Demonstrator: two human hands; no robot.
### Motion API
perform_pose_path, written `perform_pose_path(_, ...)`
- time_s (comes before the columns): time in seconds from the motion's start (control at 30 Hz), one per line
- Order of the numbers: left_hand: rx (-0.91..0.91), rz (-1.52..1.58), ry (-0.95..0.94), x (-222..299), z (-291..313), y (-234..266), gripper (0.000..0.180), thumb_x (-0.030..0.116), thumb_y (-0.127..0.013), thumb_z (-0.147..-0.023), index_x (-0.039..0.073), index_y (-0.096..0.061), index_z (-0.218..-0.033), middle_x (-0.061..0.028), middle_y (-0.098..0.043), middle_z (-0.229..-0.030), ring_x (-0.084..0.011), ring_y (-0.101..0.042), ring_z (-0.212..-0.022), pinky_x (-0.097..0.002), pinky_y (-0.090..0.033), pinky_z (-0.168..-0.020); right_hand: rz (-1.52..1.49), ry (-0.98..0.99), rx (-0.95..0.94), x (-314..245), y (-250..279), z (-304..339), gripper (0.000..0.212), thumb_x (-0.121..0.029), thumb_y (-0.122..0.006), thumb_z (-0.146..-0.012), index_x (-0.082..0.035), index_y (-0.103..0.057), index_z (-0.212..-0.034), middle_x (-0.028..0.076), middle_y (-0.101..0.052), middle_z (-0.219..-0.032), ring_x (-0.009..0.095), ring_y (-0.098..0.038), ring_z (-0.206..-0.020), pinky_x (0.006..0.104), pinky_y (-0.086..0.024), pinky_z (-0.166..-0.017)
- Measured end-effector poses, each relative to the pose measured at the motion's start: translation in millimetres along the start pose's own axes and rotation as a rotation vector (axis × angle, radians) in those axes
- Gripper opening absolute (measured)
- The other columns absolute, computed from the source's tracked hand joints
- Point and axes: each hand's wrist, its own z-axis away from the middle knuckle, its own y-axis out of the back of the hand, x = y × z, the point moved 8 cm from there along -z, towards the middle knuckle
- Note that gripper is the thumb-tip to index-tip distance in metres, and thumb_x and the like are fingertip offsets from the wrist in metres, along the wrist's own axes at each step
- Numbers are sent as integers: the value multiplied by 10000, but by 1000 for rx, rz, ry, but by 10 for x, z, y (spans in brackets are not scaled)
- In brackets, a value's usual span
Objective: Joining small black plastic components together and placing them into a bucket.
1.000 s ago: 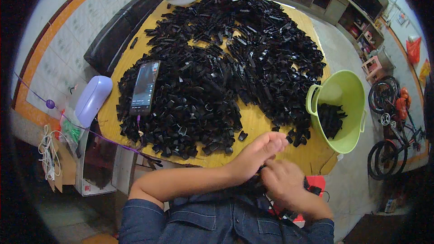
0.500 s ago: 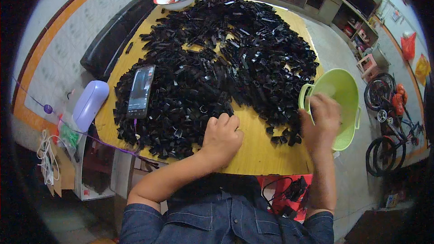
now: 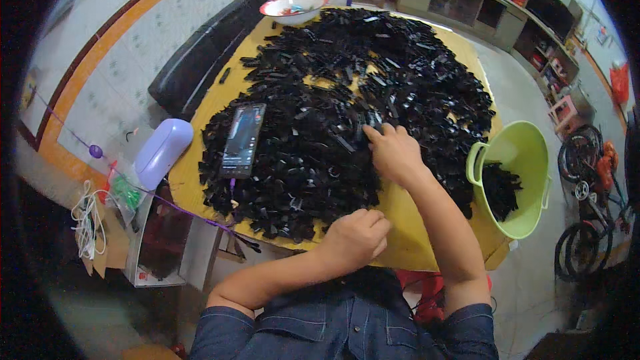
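A broad heap of flat black plastic pieces (image 3: 300, 180) spreads over the yellow table. My right hand (image 3: 400, 157) reaches into the middle of the heap, fingers stretched out and a little apart, their tips touching the pieces. At the heap's near edge my left hand (image 3: 357, 237) rests with its fingers curled closed; whatever they may hold is hidden. A light green basket (image 3: 530, 173) with side handles leans at the table's right edge. Inside it lies a small pile of the same black pieces (image 3: 501, 190).
On the heap's left lies a phone (image 3: 243, 140) with a purple cable. Beyond it, a red-rimmed white bowl (image 3: 293, 8) stands at the far left corner. A lilac case (image 3: 163, 150) is beside the table's left edge. A bicycle (image 3: 590, 190) stands at the right.
My right hand has moved left from the basket to the middle of the heap. Black pieces now show inside the basket. The whole view has shifted slightly.
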Motion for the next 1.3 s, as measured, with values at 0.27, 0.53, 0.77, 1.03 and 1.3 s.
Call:
perform_pose_path(0.27, 4, -65, 0, -42, 66, -121, 85, 135, -592, -662, 84, -531, -693, -67, -523, -772, -213, -547, -679, -315, -479, -594, 19, -3, 39, -42, 86, 521, 277, -127, -615, -747, -102, -580, -1020, 104, -574, -907, 284, -592, -774, 380, -500, -660)
perform_pose_path(0.53, 31, -313, -209, -65, 49, -182, 133, 165, -543, -680, 76, -586, -768, -60, -601, -910, -176, -557, -702, -280, -447, -532, -12, 19, 83, 20, 249, 978, 257, -118, -618, -740, -102, -580, -994, 78, -582, -864, 261, -575, -747, 365, -491, -634)
perform_pose_path(0.77, 205, -105, -177, 28, 2, 192, 171, 73, -654, -682, 71, -624, -850, -94, -605, -975, -221, -587, -772, -321, -505, -654, -587, -218, 281, 379, 515, 1205, 547, -25, -641, -735, -144, -502, -1251, 114, -603, -894, 262, -566, -760, 336, -482, -695)
perform_pose_path(1.03, 241, 494, 146, -237, -8, 401, 199, 41, -670, -762, 23, -601, -947, -124, -600, -983, -214, -618, -797, -282, -513, -685, -1713, -295, 91, 241, 343, 1318, 445, -32, -704, -717, -55, -512, -1117, 69, -595, -822, 121, -584, -659, 240, -478, -481)
perform_pose_path(1.3, 287, 620, 97, -158, 87, 466, 370, 53, -684, -769, 16, -519, -1098, -111, -629, -1029, -178, -637, -840, -274, -529, -708, -1901, -466, 156, 88, 280, 1472, 207, -119, -641, -816, -30, -527, -964, 99, -596, -676, 176, -579, -474, 265, -466, -400)
